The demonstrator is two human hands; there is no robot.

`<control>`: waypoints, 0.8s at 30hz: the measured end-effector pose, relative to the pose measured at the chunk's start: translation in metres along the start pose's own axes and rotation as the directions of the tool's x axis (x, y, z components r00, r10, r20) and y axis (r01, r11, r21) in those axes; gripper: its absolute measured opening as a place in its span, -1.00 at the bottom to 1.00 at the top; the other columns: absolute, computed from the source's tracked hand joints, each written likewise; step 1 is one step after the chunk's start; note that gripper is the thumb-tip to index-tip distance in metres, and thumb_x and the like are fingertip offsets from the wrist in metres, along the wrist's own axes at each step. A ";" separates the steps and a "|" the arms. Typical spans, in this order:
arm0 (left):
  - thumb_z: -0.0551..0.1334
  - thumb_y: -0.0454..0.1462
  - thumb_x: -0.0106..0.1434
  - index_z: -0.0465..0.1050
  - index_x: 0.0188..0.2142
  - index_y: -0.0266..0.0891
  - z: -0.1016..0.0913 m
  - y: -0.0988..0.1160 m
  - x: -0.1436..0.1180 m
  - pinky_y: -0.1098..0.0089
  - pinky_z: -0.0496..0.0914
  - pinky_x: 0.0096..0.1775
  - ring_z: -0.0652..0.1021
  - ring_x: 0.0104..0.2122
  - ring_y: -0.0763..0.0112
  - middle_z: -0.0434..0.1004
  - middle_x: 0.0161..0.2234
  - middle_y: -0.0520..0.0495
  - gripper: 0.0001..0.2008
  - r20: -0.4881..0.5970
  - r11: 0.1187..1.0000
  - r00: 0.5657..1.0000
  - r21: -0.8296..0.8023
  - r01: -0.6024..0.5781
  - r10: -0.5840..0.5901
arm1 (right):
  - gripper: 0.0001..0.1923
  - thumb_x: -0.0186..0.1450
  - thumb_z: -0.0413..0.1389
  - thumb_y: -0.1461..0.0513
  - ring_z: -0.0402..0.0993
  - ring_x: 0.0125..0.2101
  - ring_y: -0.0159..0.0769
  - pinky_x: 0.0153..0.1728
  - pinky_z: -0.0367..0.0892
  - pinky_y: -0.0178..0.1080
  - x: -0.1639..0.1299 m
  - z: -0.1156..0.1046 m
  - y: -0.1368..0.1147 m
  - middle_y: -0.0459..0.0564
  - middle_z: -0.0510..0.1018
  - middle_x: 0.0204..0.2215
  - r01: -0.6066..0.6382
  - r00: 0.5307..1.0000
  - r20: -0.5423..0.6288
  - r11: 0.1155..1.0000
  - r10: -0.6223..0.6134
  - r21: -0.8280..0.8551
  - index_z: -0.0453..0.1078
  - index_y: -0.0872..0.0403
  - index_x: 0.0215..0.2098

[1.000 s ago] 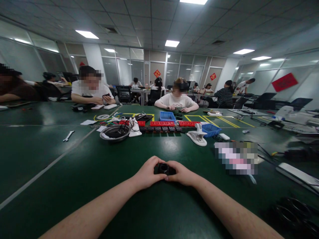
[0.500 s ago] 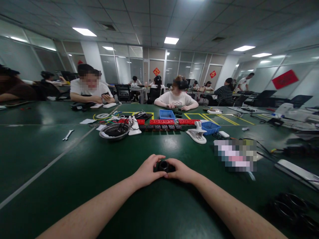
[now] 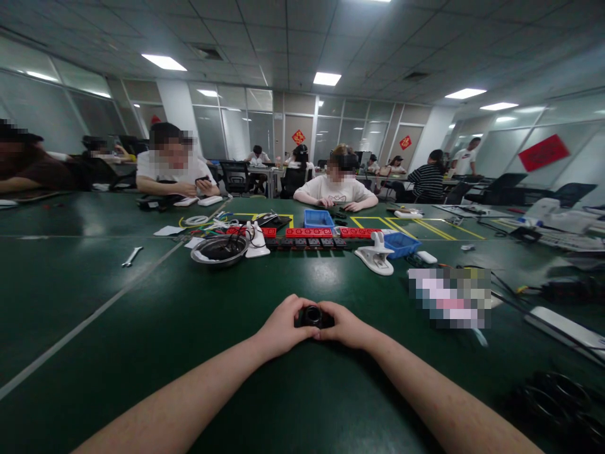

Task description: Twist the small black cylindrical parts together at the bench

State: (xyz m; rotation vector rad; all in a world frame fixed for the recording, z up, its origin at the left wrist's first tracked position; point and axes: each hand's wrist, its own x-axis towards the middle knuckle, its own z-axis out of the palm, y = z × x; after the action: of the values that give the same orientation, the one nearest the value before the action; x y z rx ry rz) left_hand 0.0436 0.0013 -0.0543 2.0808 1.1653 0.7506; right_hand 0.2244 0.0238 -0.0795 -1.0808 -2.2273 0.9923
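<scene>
Both of my hands rest on the green table (image 3: 142,328) in front of me, closed from either side around a small black round part (image 3: 312,315) with a ring-shaped top. My left hand (image 3: 282,326) grips its left side, my right hand (image 3: 346,326) its right side. Most of the part is hidden by my fingers. Beyond it, further across the table, stand a metal bowl (image 3: 218,250), a row of red and black blocks (image 3: 309,237), a white clamp-like tool (image 3: 375,255) and two blue bins (image 3: 317,218).
A wrench (image 3: 131,256) lies at the left. Black rings (image 3: 553,394) and a white bar (image 3: 562,328) are at the right, with cables. Several people sit at the far side of the table and at desks behind.
My hands and the black part stay nearly still; the fingers shift slightly around it. The view has tilted a little.
</scene>
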 end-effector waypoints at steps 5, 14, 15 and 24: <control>0.27 -0.24 -0.06 0.31 -0.25 -0.16 0.008 0.000 -0.001 0.42 0.25 -0.34 0.34 -0.35 0.37 0.24 -0.35 0.03 -0.68 -0.089 0.998 0.996 0.058 0.014 -0.009 | -0.57 -0.10 0.24 0.20 0.27 -0.40 -0.33 -0.46 0.14 -0.36 0.004 0.007 -0.001 -0.11 0.35 -0.41 -0.037 0.996 -0.078 0.997 0.032 -0.065 0.23 0.13 -0.30; 0.23 -0.19 0.00 0.27 -0.24 -0.21 0.013 0.002 -0.003 0.31 0.23 -0.21 0.33 -0.24 0.27 0.27 -0.30 -0.04 -0.68 -0.231 0.977 0.973 0.203 0.073 -0.025 | -0.71 0.00 0.11 0.26 0.26 -0.37 -0.25 -0.38 0.12 -0.27 0.003 0.027 -0.018 0.01 0.36 -0.39 -0.144 0.948 -0.318 0.885 -0.005 -0.442 0.22 0.14 -0.30; 0.23 -0.20 -0.01 0.28 -0.25 -0.21 0.009 0.002 -0.003 0.32 0.24 -0.23 0.33 -0.26 0.28 0.27 -0.30 -0.03 -0.69 -0.190 0.982 0.982 0.185 0.039 -0.003 | -0.65 0.00 0.12 0.25 0.26 -0.34 -0.24 -0.34 0.13 -0.26 0.002 0.025 -0.017 0.01 0.36 -0.34 -0.080 0.959 -0.282 0.911 -0.040 -0.404 0.21 0.13 -0.24; 0.29 -0.22 -0.07 0.31 -0.22 -0.16 -0.004 -0.016 0.002 0.45 0.24 -0.39 0.32 -0.39 0.41 0.25 -0.33 0.02 -0.62 0.072 0.996 0.995 -0.059 -0.067 0.071 | -0.69 -0.01 0.20 0.19 0.26 -0.40 -0.31 -0.41 0.16 -0.33 -0.002 0.002 -0.010 -0.07 0.34 -0.42 0.081 0.997 0.001 0.983 -0.082 -0.165 0.31 0.14 -0.31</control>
State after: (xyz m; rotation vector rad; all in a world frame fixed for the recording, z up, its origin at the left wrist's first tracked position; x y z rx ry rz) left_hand 0.0334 0.0109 -0.0629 2.0931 1.0250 0.7234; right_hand 0.2197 0.0173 -0.0729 -1.0499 -2.3629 0.7808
